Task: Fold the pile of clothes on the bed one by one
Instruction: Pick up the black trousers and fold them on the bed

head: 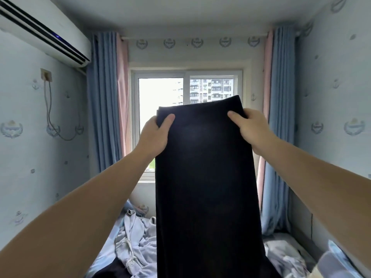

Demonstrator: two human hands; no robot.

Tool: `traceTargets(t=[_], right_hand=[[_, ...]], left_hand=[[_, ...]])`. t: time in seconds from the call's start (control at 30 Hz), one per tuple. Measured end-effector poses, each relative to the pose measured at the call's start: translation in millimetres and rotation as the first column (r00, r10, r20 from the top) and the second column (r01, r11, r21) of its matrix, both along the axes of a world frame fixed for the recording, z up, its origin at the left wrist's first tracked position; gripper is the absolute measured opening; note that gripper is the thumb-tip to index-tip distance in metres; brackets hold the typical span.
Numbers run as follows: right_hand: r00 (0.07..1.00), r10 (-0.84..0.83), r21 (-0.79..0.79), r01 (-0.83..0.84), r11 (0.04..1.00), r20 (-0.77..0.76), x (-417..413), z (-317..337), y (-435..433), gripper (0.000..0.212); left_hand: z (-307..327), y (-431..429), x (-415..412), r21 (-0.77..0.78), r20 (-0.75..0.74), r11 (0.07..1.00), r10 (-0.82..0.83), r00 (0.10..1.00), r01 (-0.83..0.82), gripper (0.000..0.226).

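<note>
A: How far along?
B: Early; left hand (153,135) and right hand (252,128) pinch the dark garment (204,187) aloft by its top corners; unfolded clothes (132,235) wait on the bed (281,240)

Bright daylight from the window (186,101) backlights the room; edges bow.

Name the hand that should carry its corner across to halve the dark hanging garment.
Right, probably. The right hand holds the higher corner of the dark cloth garment; the left hand pinches the corner with stacked edges, best kept steady.
</note>
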State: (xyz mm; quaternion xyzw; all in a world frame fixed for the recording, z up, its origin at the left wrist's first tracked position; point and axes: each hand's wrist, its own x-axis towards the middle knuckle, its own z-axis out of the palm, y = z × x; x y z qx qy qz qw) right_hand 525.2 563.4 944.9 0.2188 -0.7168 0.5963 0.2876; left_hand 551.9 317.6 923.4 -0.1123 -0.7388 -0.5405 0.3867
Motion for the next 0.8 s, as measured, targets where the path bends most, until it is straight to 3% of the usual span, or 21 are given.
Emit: traceTargets(t=[0.27,0.4,0.53,0.67,0.8], right_hand=[[0.997,-0.064,-0.003,0.064,0.998,0.053,8,-15,33,0.023],[0.989,-0.097,0.038,0.094,0.995,0.109,-18,-40,31,0.023],[0.978,-0.096,0.065,0.085,0.994,0.187,-64,-76,17,0.013],[0.959,-0.109,0.081,0.091,0.993,0.26,-132,-119,-6,0.021],[0.922,-0.118,0.138,0.071,0.988,0.369,-215,-175,-33,0.014]], left_hand=[[-18,29,-2,0.028,0.06,0.998,-0.053,0.997,0.052,0.024],[-46,28,-29,0.042,0.114,0.996,-0.08,0.99,0.075,0.016],[-86,14,-74,0.049,0.177,0.997,-0.073,0.981,0.065,0.022],[-131,-13,-141,0.031,0.259,0.999,-0.045,0.965,0.038,0.028],[-187,-47,-221,0.023,0.335,0.998,-0.058,0.941,0.054,0.013]])
